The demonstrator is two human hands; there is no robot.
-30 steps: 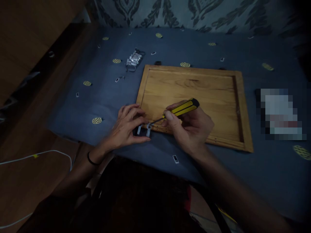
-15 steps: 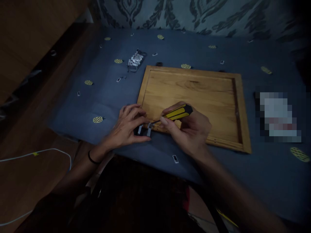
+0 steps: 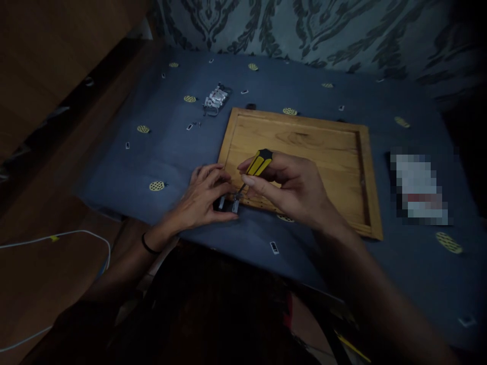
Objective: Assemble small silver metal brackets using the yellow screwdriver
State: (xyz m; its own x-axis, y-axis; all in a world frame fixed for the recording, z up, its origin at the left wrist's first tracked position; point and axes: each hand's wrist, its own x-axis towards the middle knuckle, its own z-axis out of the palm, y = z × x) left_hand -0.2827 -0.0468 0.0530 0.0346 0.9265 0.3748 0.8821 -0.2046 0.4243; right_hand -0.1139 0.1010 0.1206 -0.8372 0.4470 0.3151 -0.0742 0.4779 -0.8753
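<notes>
A wooden cabinet door panel (image 3: 304,152) lies flat on a blue patterned cloth (image 3: 171,142). At its near left corner sits a small metal hinge (image 3: 228,204). My left hand (image 3: 201,200) is closed around the hinge and pins it against the panel's corner. My right hand (image 3: 292,187) grips a yellow and black screwdriver (image 3: 258,162), held steeply, with its tip down on the hinge.
A pile of metal hinges (image 3: 215,99) and a few loose screws (image 3: 196,123) lie on the cloth beyond the panel's far left corner. A blurred-out object (image 3: 418,187) rests right of the panel. A white cable (image 3: 76,235) runs over the wooden floor at left.
The screwdriver handle has swung up from a low slant over the panel to a steep angle over the hinge. My left hand has stayed on the hinge.
</notes>
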